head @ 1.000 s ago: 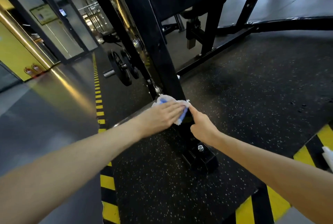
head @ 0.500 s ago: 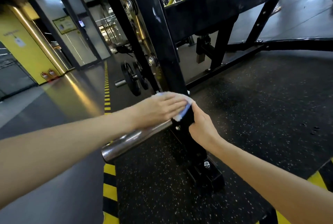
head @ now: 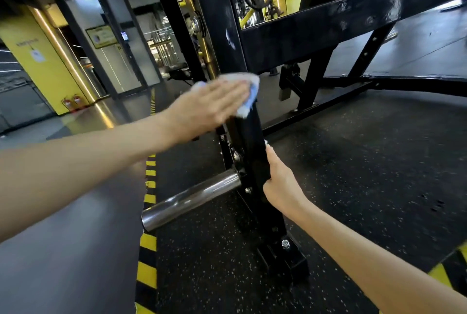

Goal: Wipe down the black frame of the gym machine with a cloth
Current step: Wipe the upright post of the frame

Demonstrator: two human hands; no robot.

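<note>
- The cloth (head: 250, 91), white with blue, is pressed flat against the near face of the upright post (head: 251, 136), about mid-height and just below where the cross beam (head: 353, 20) joins it.
- The left grip (head: 209, 104) is laid over the cloth with its fingers straight and together. The cloth is pushed against the post, not pinched, and the blur suggests a wiping stroke under way.
- The right grip (head: 280, 182) is clamped on the right edge of the same post, lower down and level with the chrome peg (head: 192, 197). One digit is laid up the edge and the others are hidden behind the post, so it is judged to be a steadying hold.
- The task is judged to be at an early-to-middle stage, with only this one post being worked on.
- The part of the post between the two grips looks dark and evenly glossy. Whether it has already been wiped cannot be told.
- Pale smears are seen along the cross beam, and a pale mark (head: 228, 38) is seen on the upper part of the post, so these parts are judged unwiped.
- The far slanted struts (head: 366, 45), the low rail (head: 417, 85) on the rubber floor (head: 353, 174) and the bolted foot (head: 285, 244) are also judged as left to do.
- Since most of the black frame lies above and to the right of the cloth, much more is judged to be left than done.
</note>
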